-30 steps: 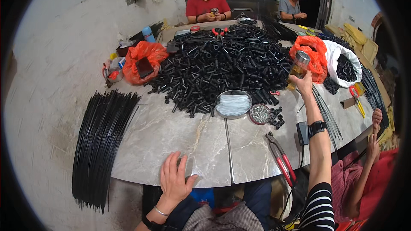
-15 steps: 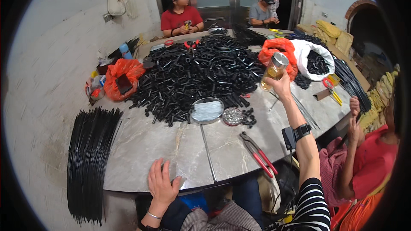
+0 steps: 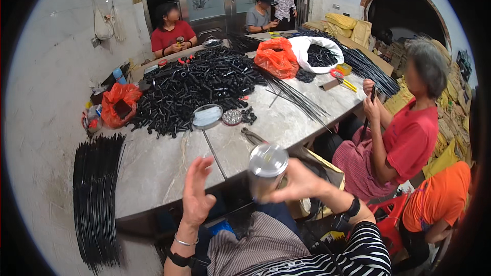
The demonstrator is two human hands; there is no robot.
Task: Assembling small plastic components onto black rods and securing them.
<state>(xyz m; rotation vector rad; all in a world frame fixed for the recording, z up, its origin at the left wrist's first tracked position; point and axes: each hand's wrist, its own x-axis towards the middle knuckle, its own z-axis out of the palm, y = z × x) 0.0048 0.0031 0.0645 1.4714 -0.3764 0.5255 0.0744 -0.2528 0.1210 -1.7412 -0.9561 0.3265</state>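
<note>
A clear drinking bottle with a silver lid (image 3: 268, 159) is held upright over my lap, just off the table's near edge. My right hand (image 3: 299, 181) is wrapped round its side; the bottle's body is blurred. Left of it my left hand (image 3: 196, 194) is raised with fingers spread, holding nothing. Behind the bottle, pliers (image 3: 251, 135) lie on the table, their handles mostly hidden. Farther in are a round dish of pale thin strips (image 3: 207, 116) and a small dish of metal bits (image 3: 232, 117).
A large heap of black tubular parts (image 3: 194, 84) covers the middle of the table (image 3: 158, 174). Bundled black rods (image 3: 97, 199) hang over the left edge. Orange bags (image 3: 276, 59) and a white sack (image 3: 314, 53) stand farther back. A person in red (image 3: 409, 133) sits at the right.
My right hand has brought the bottle from above the far right of the table toward me. My left hand has lifted off the table edge. The view has turned right.
</note>
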